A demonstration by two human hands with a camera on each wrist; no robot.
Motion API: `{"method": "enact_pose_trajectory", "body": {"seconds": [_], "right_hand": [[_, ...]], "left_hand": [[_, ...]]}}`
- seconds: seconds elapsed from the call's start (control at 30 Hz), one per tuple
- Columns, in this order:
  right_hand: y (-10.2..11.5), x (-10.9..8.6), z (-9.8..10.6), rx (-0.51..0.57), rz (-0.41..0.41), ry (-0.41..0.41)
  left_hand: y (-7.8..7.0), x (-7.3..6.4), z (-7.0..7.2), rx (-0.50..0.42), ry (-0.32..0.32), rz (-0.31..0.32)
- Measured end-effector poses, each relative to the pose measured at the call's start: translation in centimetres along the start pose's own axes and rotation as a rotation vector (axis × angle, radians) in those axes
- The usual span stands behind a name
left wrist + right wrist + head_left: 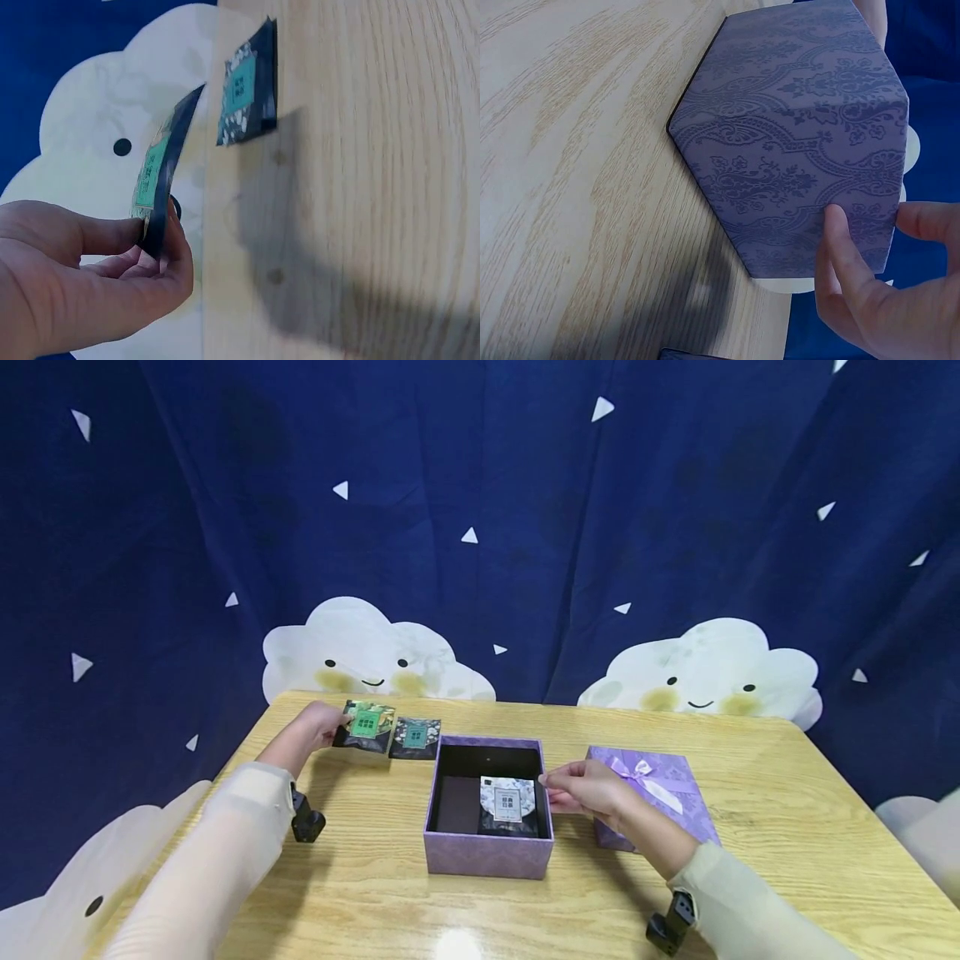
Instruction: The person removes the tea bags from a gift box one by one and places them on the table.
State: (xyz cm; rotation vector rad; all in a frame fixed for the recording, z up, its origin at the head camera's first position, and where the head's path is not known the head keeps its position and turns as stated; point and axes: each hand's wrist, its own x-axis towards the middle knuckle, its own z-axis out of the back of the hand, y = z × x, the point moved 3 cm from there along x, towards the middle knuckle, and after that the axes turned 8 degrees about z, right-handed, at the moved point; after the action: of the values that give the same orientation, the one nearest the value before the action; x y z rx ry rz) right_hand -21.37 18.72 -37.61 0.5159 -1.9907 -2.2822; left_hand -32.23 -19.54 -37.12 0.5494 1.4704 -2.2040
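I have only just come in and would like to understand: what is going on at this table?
A person's left hand pinches the green-labelled packet, while the right hand grips the right side of the open purple box. The white-labelled packet is inside the box. The teal-labelled packet is on the table, to the left of the box, and the lid with a bow rests to the right.

Your box (486, 856) looks papery and matt, your green-labelled packet (366, 725) glossy, the table (360, 877) wood-grained, the curtain (480, 452) cloth.
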Motion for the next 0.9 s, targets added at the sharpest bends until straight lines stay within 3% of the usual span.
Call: {"method": "enact_pose_trajectory", "body": {"seconds": [0.3,0.7,0.9], "right_hand": [[0.0,-0.1,-0.1,-0.022,0.0,0.001],[0.2,0.1,-0.2,-0.026,-0.014,-0.02],[0.1,0.1,-0.2,-0.02,-0.017,-0.014]], "left_hand": [[0.8,1.5,0.0,0.034,-0.089,0.0],[1.0,3.2,0.4,0.163,-0.191,0.002],[1.6,3.9,0.3,0.143,-0.212,0.01]]}}
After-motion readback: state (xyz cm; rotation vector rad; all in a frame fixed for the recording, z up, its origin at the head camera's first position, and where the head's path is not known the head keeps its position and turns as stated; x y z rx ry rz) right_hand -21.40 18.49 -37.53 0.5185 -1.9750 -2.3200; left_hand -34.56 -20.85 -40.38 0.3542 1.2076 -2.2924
